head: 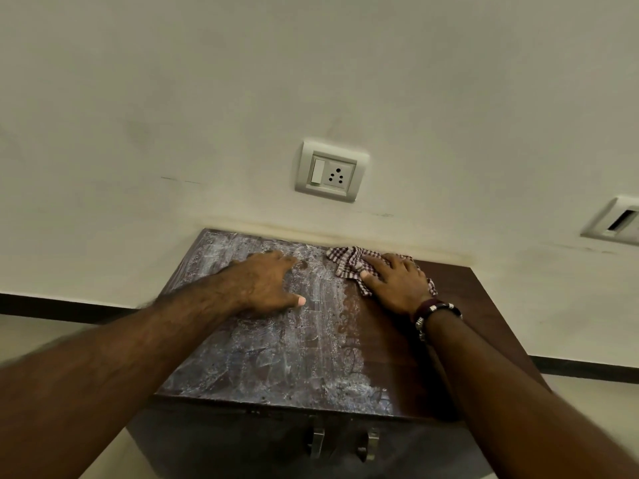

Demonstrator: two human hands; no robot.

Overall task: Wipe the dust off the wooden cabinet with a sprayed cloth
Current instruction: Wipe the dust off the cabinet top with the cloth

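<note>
We're over the cabinet (pixel 276 357), both arms out. Cloth (pixel 347 262) sits at the back-right of the top, right up against the wall (pixel 311 81). Our R hand (pixel 397 283) lies flat on the cloth's right part, fingers spread and pretty much straight, pressing it down rather than gripping. Thumb points left along the near edge of the cloth. Checked fabric sticks out left of the fingertips and a bit shows by the wrist on the right. Beaded bracelet (pixel 436 314) on that wrist.

Our L hand (pixel 268 286) rests palm-down on the bare top, left of the cloth and not touching it, w/ a strip of dusty surface between. Fingers extended toward the wall, thumb out to the right, holding nothing.

Top surface: left and middle covered in grey-white dust w/ smear marks; strip on the right, under and near the R forearm, looks dark clean brown. Cloth is at the boundary btw the two, far end.

Front of cabinet has two metal handles (pixel 342 442). Socket (pixel 331 171) on the wall above, second wall plate (pixel 615 221) at far right.
</note>
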